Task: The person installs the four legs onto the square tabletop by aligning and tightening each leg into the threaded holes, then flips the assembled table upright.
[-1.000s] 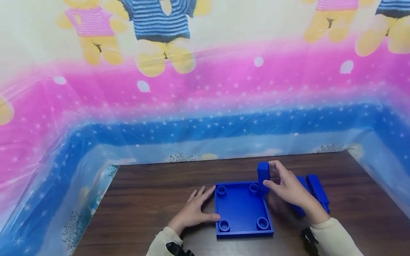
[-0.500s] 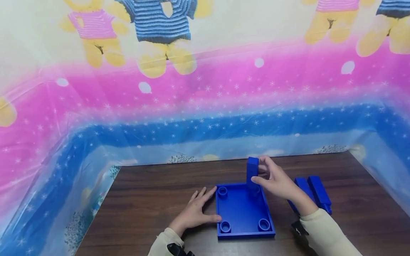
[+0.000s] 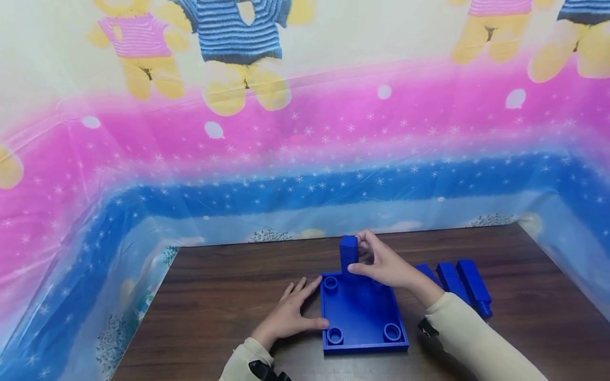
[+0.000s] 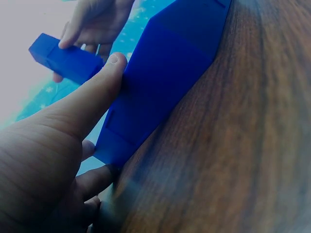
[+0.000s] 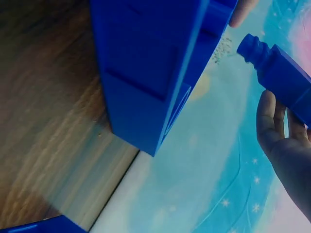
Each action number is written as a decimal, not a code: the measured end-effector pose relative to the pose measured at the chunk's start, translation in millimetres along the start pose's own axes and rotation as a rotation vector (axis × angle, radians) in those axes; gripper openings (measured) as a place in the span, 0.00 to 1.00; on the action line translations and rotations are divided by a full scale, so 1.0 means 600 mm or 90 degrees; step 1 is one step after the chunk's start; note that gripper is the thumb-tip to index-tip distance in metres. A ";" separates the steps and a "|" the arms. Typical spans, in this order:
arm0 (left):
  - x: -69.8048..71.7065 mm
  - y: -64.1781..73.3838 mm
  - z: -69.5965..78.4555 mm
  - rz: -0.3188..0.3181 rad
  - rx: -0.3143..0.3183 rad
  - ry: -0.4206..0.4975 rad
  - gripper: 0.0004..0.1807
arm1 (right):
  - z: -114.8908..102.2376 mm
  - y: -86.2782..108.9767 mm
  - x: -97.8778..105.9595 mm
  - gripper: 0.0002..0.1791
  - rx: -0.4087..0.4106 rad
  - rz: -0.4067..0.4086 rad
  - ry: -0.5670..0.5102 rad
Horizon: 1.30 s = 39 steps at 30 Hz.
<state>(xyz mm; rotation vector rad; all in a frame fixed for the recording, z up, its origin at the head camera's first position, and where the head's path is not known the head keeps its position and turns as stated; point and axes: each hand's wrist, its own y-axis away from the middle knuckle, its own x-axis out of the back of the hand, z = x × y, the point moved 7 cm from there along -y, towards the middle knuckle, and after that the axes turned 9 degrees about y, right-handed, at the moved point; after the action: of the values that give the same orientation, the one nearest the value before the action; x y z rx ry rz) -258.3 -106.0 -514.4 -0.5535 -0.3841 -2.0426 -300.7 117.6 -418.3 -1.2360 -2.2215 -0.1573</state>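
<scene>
A square blue plastic panel (image 3: 359, 312) lies on the table with its raised rim up and a round socket at each corner. My left hand (image 3: 286, 316) rests at its left side, fingers spread, thumb over the rim and index fingertip at the far left corner. My right hand (image 3: 383, 269) pinches a square blue leg (image 3: 348, 256) between thumb and fingers, held upright over the panel's far edge. In the right wrist view the leg (image 5: 289, 80) shows a ridged screw end pointing toward the panel (image 5: 138, 73). The far right socket is partly hidden by the right hand.
Three more blue legs lie side by side right of the panel: a left one (image 3: 428, 272) partly behind the right forearm, a middle one (image 3: 451, 281) and a right one (image 3: 474, 286). A printed cloth (image 3: 305, 196) hangs behind the brown wooden table (image 3: 229, 286).
My right hand has carried the leg leftward, from beside the panel's far right corner to over the middle of its far edge. The left hand and the panel have stayed in place.
</scene>
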 end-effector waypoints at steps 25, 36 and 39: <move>0.000 0.000 -0.003 -0.003 -0.009 -0.006 0.55 | -0.014 -0.050 -0.040 0.35 0.050 -0.025 0.104; 0.000 0.000 -0.004 -0.002 0.004 0.003 0.56 | -0.003 -0.054 -0.051 0.35 0.011 0.016 0.152; 0.001 0.000 -0.004 -0.003 0.005 0.005 0.56 | -0.004 -0.055 -0.052 0.34 0.003 0.028 0.157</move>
<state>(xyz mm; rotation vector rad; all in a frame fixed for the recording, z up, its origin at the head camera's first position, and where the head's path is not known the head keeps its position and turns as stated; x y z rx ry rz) -259.1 -107.8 -516.0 -0.5396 -0.3889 -2.0465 -314.0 75.0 -427.3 -1.1921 -1.9804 -0.2725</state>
